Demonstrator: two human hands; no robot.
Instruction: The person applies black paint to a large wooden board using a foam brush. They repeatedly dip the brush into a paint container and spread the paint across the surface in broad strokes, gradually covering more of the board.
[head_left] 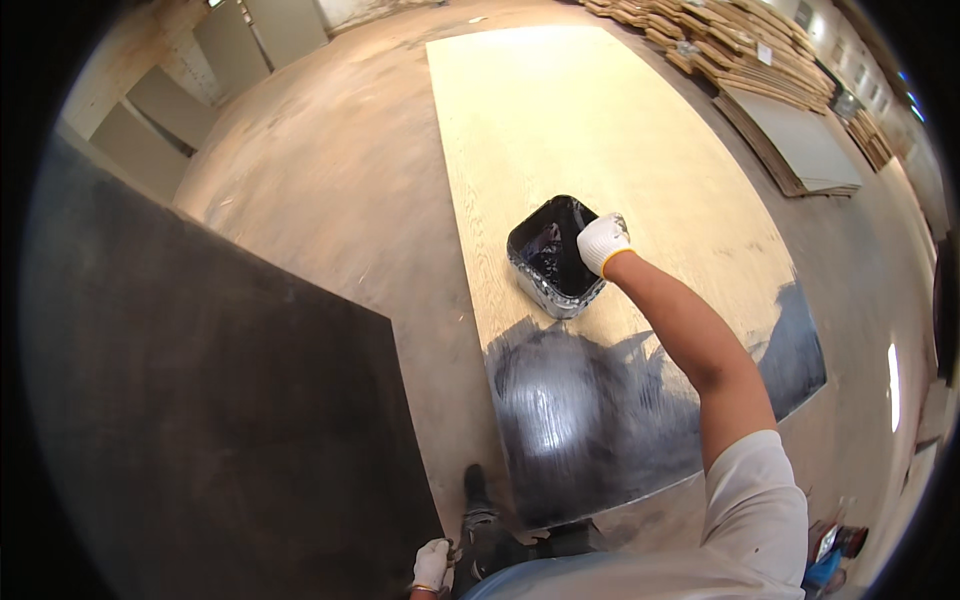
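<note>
Bare, dusty flooring (pixel 330 225) extends through a workshop and carries the work area. Nearest the lower edge, the gloved left hand (pixel 431 565) is positioned beside the lower corner of a dark panel (pixel 230 400); its fingers are curled, but whether they grip anything cannot be determined. To the right lies a large board (pixel 550 110), flat and low. Its near end bears a glossy black coating (pixel 560 430) with a ragged front edge, extending farther up along the right side. Judged from this coverage, the work is at an early stage: the near section is coated, while the larger, pale section remains untreated. A square-mouthed bucket (pixel 543 291) containing black liquid (pixel 553 250) stands on the pale section, just beyond the coating. The gloved right hand (pixel 604 240) is at the bucket's right rim with its fingers bent inward; the fingertips are obscured, so whether they grasp the rim or a tool cannot be confirmed. The bucket's bottom is not visible, and the dark panel's outer portion fades into the lens border. Farther off, stacked timber boards (pixel 735 45) and grey sheets (pixel 800 140) occupy the right side.
</note>
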